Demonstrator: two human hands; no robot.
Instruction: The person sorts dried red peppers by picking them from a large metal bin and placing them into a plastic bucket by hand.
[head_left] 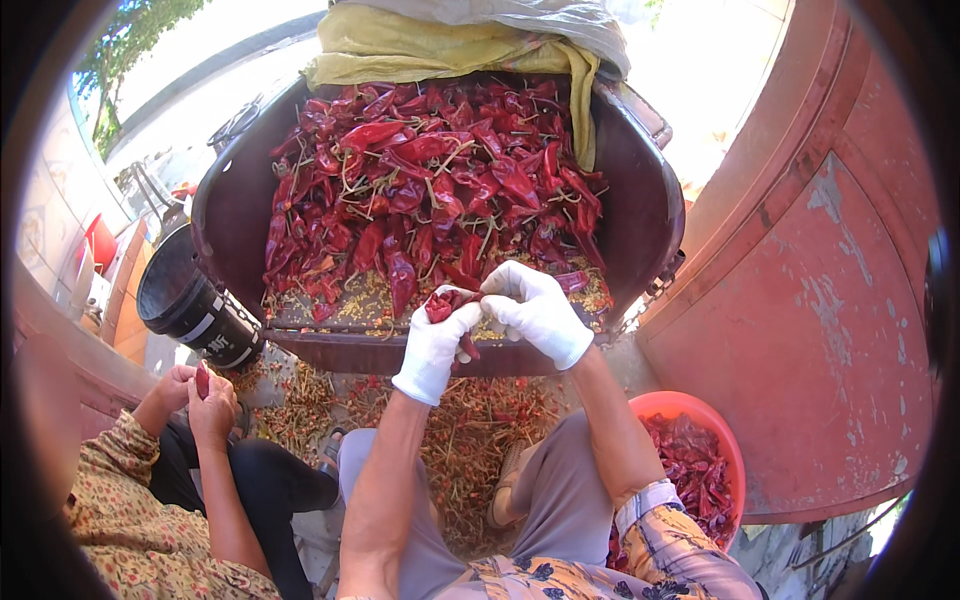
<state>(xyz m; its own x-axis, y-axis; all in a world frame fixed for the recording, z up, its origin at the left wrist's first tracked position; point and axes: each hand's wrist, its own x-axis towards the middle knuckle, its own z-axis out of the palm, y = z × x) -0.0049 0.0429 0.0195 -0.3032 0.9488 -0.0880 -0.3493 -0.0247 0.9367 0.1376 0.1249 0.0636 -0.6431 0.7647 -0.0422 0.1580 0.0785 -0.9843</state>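
In front of the cart bed, my white-gloved left hand (432, 350) is closed round a dried red chili pepper (440, 306), whose red skin shows above and below the fingers. My right hand (542, 312), gloved in white too, meets it from the right. Its thumb and forefinger pinch the end of the same pepper, where the stem itself is too small to make out. Just beyond both hands lies a big heap of dried red chili peppers (400, 190) with pale stems, in the dark red cart bed (635, 190). Loose yellow seeds (365, 305) cover its near edge.
A red basin (735, 450) of peppers stands by my right side. Plucked stems (480, 430) litter the floor between my feet. At left, a co-worker's hands (205, 395) hold a pepper beside a black bucket (180, 290). A red metal panel (800, 350) rises at right; yellow cloth (430, 45) covers the heap's back.
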